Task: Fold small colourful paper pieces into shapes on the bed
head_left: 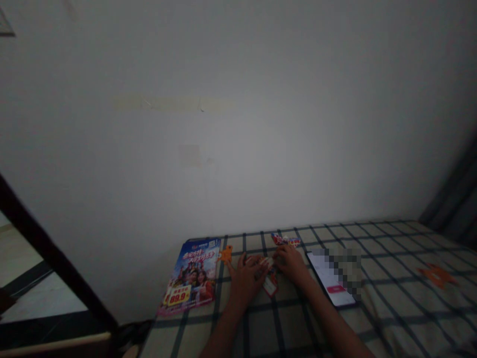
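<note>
- My left hand (247, 274), right hand (291, 259): fingers bent over red-white card (271, 287) on checked cloth (257, 323); cannot tell if pinching.
- Status, judged: card handling underway, unfinished.
- Orange cutouts (225, 254) (437, 275): apart, untouched.

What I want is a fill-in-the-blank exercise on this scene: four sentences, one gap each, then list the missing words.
1. The large number on the leaflet reads ____.
2. Between the leaflet and the phone, the thing nearer the left hand is the ____.
3. The phone lies with its screen facing ____.
4. The small cutout right beside the leaflet is coloured ____.

Missing words: 89.9; leaflet; up; orange.
</note>
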Motion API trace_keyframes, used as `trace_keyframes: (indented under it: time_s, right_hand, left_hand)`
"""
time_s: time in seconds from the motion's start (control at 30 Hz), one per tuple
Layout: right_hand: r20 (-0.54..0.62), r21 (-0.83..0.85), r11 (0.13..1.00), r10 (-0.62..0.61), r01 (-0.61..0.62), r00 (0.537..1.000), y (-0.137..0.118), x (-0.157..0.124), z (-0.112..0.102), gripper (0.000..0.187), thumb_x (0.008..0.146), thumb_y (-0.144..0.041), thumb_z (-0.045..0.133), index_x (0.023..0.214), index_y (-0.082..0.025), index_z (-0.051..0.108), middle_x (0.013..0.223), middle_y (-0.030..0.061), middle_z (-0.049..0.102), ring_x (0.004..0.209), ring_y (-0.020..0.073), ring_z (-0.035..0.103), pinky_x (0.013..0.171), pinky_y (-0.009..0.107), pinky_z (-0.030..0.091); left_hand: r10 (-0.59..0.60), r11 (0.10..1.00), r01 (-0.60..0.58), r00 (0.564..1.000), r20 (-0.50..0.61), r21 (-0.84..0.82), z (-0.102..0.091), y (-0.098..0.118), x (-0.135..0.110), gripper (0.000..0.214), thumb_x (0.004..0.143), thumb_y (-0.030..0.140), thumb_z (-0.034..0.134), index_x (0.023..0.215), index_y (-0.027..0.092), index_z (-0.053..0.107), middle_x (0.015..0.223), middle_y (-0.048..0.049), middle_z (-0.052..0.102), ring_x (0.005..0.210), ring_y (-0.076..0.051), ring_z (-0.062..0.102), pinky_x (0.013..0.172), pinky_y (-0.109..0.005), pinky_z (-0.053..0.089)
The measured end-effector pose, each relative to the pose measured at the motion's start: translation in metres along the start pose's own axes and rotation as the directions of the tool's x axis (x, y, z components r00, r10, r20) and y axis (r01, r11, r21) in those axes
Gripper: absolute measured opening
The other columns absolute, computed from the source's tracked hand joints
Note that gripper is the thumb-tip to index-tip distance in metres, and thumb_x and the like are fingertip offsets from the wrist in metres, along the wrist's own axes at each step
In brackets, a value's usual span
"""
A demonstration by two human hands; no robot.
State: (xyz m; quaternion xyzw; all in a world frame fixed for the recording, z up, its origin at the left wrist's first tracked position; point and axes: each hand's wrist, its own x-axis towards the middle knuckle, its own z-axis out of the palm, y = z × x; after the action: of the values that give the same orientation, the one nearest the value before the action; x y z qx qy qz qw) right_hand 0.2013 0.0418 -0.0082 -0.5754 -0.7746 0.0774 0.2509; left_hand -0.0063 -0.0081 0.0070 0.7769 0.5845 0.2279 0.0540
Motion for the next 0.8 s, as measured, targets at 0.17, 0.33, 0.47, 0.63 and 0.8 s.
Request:
trace_keyframes:
  time_s: [0.17, 0.33, 0.47, 0.63, 0.8]
  right_hand:
    - [0.033, 0.036, 0.999, -0.022, 0.021, 0.999, 0.003, -0.006, -0.004, 0.027, 0.079, -0.032, 0.069, 0.106, -0.03, 0.072, 0.127, 0.006, 0.062, 0.124, 0.0282, 0.05, 0.104, 0.044, 0.041]
    - [0.061, 0.071, 0.997, -0.034, 0.03, 0.998, 0.005, -0.012, -0.005, 0.037, 0.077, -0.037, 0.072, 0.113, -0.03, 0.071, 0.133, 0.0075, 0.059, 0.127, 0.0299, 0.048, 0.107, 0.047, 0.04]
    - [0.076, 0.088, 0.996, -0.041, 0.034, 0.996, 0.004, -0.018, -0.006, 0.046, 0.075, -0.039, 0.075, 0.12, -0.03, 0.069, 0.138, 0.0078, 0.056, 0.13, 0.0305, 0.046, 0.11, 0.049, 0.038]
    - [0.076, 0.097, 0.993, -0.074, 0.067, 0.994, 0.006, -0.025, -0.005, 0.059, 0.072, -0.05, 0.076, 0.127, -0.031, 0.065, 0.143, 0.0088, 0.052, 0.134, 0.0319, 0.044, 0.112, 0.051, 0.035]
    - [0.047, 0.079, 0.991, -0.114, 0.11, 0.992, 0.01, -0.032, 0.001, 0.062, 0.073, -0.052, 0.073, 0.131, -0.031, 0.062, 0.146, 0.0096, 0.049, 0.138, 0.0336, 0.04, 0.114, 0.054, 0.032]
  left_hand:
    - [-0.012, 1.0, 0.012, 1.0, 0.015, 0.008, -0.002, 0.001, 0.001, 0.031, 0.093, 0.054, 0.053, 0.123, 0.054, 0.062, 0.137, 0.0052, 0.063, 0.138, -0.037, 0.036, 0.109, -0.078, 0.006]
    - [-0.014, 1.0, 0.014, 1.0, 0.006, -0.011, 0.0, 0.0, 0.001, 0.03, 0.094, 0.054, 0.053, 0.122, 0.056, 0.062, 0.135, 0.0059, 0.064, 0.138, -0.036, 0.037, 0.11, -0.079, 0.003]
    - [-0.006, 0.999, 0.006, 1.0, -0.002, -0.046, 0.002, -0.002, 0.001, 0.029, 0.094, 0.055, 0.052, 0.121, 0.055, 0.064, 0.135, 0.0058, 0.064, 0.139, -0.036, 0.036, 0.108, -0.079, -0.001]
    - [-0.01, 1.0, 0.011, 1.0, 0.005, -0.022, 0.001, -0.002, 0.001, 0.029, 0.094, 0.055, 0.052, 0.12, 0.054, 0.064, 0.136, 0.0053, 0.064, 0.139, -0.036, 0.036, 0.108, -0.079, 0.003]
    - [-0.007, 1.0, 0.007, 1.0, 0.019, -0.008, 0.0, -0.001, 0.0, 0.029, 0.094, 0.055, 0.051, 0.12, 0.055, 0.063, 0.138, 0.0067, 0.062, 0.139, -0.036, 0.035, 0.107, -0.081, 0.003]
